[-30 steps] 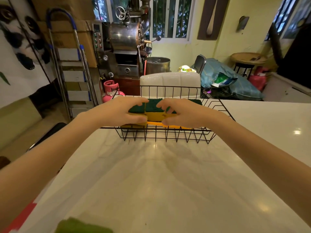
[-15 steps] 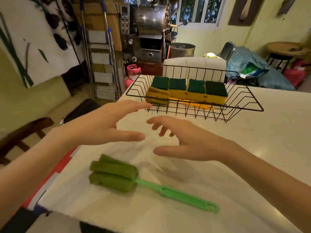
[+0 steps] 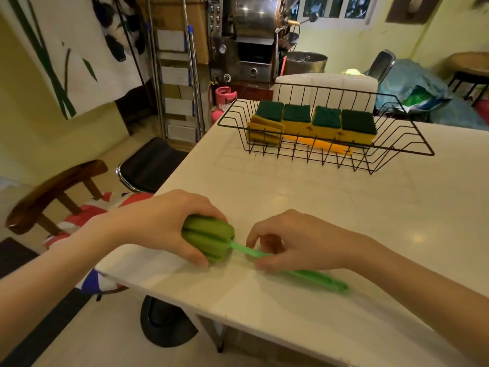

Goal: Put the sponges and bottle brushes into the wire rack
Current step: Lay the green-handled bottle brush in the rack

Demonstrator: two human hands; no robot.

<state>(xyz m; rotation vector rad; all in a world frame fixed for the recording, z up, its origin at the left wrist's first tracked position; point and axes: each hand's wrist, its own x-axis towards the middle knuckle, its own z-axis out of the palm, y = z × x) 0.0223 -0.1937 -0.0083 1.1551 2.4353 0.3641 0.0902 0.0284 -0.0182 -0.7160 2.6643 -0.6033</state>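
Note:
A green bottle brush (image 3: 211, 238) lies near the white table's front left corner, its sponge head to the left and its green handle pointing right. My left hand (image 3: 164, 223) is closed around the sponge head. My right hand (image 3: 299, 242) pinches the handle close to the head. At the far side stands the black wire rack (image 3: 397, 152). Inside it several yellow sponges with dark green tops (image 3: 317, 120) sit in a row, with an orange-yellow bottle brush (image 3: 267, 131) lying under and beside them.
The white table (image 3: 304, 197) ends close to my left hand, with a black stool (image 3: 150, 162) and a wooden chair (image 3: 53, 189) beside that edge. Behind the rack stand a white chair back (image 3: 325, 83), a ladder and a metal machine.
Both hands left the sponges in the rack, drew back toward me, dropped onto the green bottle brush and closed on it. The view tilted down.

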